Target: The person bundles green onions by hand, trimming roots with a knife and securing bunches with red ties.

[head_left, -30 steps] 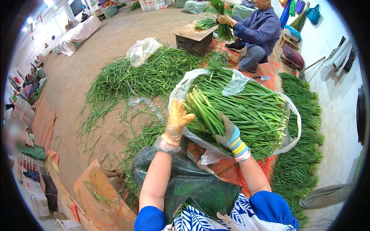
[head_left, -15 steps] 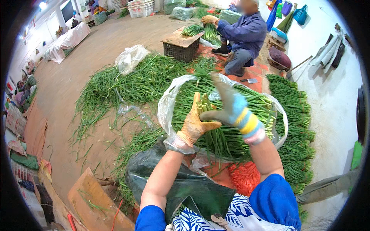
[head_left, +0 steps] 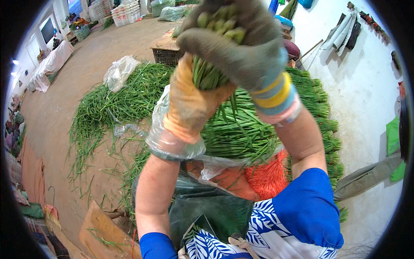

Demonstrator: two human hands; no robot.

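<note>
Raised close in front of me is a bunch of garlic chives (head_left: 209,73), its pale stalk ends pointing up. My left hand (head_left: 185,101), in an orange glove with a clear plastic cuff, is closed round the bunch's lower part. My right hand (head_left: 246,56), in a grey-brown glove with a striped cuff, wraps its upper part near the stalk ends. Some of its fingers are cut off by the top edge. Below my hands, loose chives (head_left: 241,134) lie in an opened clear plastic bag (head_left: 160,110). Red plastic ties (head_left: 268,177) lie in front of the bag.
A heap of loose greens (head_left: 112,95) with a plastic bag (head_left: 120,72) on it lies at left. Tied bunches (head_left: 321,110) line the right wall. A board-topped black crate (head_left: 166,56) stands beyond. A wooden board (head_left: 103,228) leans at lower left.
Both hands have risen toward my head with the bunch. My right hand, spread and blurred before, is now closed round it. The view has turned right, and my hands now cover the co-worker's place.
</note>
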